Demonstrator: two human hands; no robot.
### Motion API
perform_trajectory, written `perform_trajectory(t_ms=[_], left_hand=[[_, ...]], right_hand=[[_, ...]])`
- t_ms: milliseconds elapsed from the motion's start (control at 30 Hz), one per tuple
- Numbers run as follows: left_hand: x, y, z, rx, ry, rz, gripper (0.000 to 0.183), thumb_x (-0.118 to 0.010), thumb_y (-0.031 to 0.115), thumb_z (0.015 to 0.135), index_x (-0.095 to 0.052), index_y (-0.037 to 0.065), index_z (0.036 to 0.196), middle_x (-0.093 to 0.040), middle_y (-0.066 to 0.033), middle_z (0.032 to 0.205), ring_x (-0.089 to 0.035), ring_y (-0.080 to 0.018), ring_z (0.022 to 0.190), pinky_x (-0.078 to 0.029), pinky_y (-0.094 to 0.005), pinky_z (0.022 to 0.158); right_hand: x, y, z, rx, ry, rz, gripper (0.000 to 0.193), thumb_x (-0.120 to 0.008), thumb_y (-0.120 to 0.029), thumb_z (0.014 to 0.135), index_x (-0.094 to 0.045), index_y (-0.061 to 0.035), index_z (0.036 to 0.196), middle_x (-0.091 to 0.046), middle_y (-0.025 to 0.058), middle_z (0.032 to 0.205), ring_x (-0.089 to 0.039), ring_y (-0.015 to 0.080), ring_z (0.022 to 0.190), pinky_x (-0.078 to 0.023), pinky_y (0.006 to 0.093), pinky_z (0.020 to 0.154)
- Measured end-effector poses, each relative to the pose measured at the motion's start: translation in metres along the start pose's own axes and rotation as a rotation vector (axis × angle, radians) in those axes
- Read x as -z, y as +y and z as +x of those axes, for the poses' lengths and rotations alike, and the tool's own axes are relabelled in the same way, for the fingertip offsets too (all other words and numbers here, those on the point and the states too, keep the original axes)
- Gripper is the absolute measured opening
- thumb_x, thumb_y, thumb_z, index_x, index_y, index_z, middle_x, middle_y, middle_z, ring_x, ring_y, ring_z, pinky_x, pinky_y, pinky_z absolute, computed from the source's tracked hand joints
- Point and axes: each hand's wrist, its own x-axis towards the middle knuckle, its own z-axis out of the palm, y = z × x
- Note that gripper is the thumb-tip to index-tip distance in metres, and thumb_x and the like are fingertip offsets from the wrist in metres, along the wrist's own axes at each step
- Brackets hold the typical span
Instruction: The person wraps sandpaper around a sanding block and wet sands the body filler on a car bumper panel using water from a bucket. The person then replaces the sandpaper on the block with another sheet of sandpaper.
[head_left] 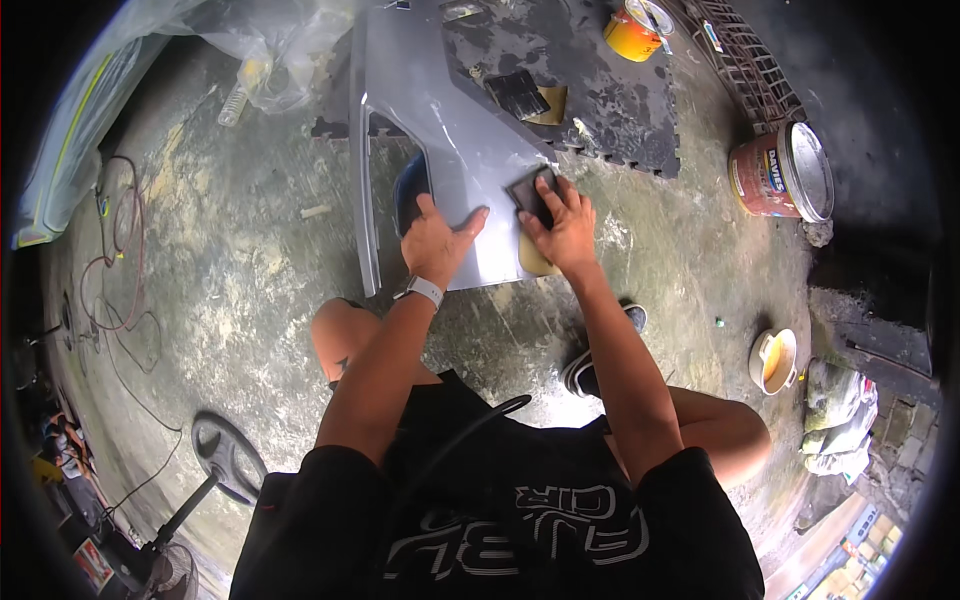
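A silver-grey car body panel (470, 130) lies in front of me, with a cut-out on its left part. Beside that cut-out, my left hand (435, 245) is closed on the panel's edge; its thumb rests on top and some fingers are hidden. My right hand (568, 232) presses a dark rectangular sanding block (523, 190) flat against the panel's right side, fingers spread across it. Just below the block, a tan patch (535, 258) shows on the panel, partly covered by the right hand.
A black foam mat (635, 120) lies beyond the panel, bearing a black sheet (518, 95) and a yellow can (632, 35). To the right stand a red bucket (760, 180) and a small pot (765, 365). Plastic sheeting (285, 65), a hose (112, 260) and a ring-shaped base (215, 455) are left.
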Motion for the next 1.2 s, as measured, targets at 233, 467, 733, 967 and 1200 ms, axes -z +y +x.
perform_trajectory(t_ms=[233, 467, 733, 967, 1200], left_hand=[[0.005, -0.002, -0.002, 0.008, -0.002, -0.008, 0.084, -0.077, 0.072, 0.078, -0.046, 0.0, 0.111, -0.073, -0.0278, 0.088, -0.073, -0.0461, 0.084, -0.06, -0.052, 0.078], [0.0, 0.0, -0.002, -0.016, 0.015, -0.006, 0.084, -0.076, 0.071, 0.079, -0.047, 0.0, 0.111, -0.073, -0.0274, 0.087, -0.074, -0.0453, 0.083, -0.06, -0.0518, 0.078], [0.007, 0.001, -0.003, 0.008, -0.027, -0.024, 0.083, -0.076, 0.071, 0.079, -0.046, 0.0, 0.11, -0.073, -0.0276, 0.085, -0.074, -0.0458, 0.081, -0.06, -0.0519, 0.076], [-0.004, -0.001, 0.0, -0.024, 0.024, 0.001, 0.084, -0.076, 0.071, 0.079, -0.046, 0.0, 0.11, -0.073, -0.0287, 0.087, -0.073, -0.0463, 0.083, -0.06, -0.0523, 0.077], [0.01, 0.001, -0.003, 0.029, -0.043, -0.015, 0.083, -0.076, 0.071, 0.078, -0.046, 0.0, 0.11, -0.073, -0.0282, 0.09, -0.073, -0.0462, 0.084, -0.059, -0.0524, 0.079]], right_hand=[[0.016, -0.007, -0.116, 0.142, -0.025, -0.02, 0.072, -0.085, -0.033, 0.077, -0.062, -0.0198, 0.144, -0.053, 0.0179, 0.147, -0.054, 0.0389, 0.117, -0.041, 0.0507, 0.104], [-0.004, 0.0, -0.014, 0.086, 0.045, 0.006, 0.068, -0.083, -0.038, 0.08, -0.064, -0.02, 0.142, -0.052, 0.0186, 0.149, -0.054, 0.0394, 0.12, -0.042, 0.0508, 0.103], [0.017, -0.011, -0.116, 0.134, -0.044, -0.008, 0.071, -0.085, -0.031, 0.078, -0.061, -0.0195, 0.144, -0.052, 0.0193, 0.148, -0.053, 0.0402, 0.121, -0.041, 0.0513, 0.103], [-0.001, -0.01, -0.008, 0.029, 0.053, -0.007, 0.062, -0.083, -0.039, 0.082, -0.067, -0.0157, 0.138, -0.054, 0.0183, 0.147, -0.055, 0.0412, 0.119, -0.043, 0.0494, 0.105], [0.014, -0.017, -0.123, 0.093, -0.02, 0.005, 0.07, -0.086, -0.029, 0.075, -0.064, -0.0198, 0.141, -0.053, 0.0188, 0.147, -0.053, 0.0401, 0.12, -0.041, 0.0522, 0.104]])
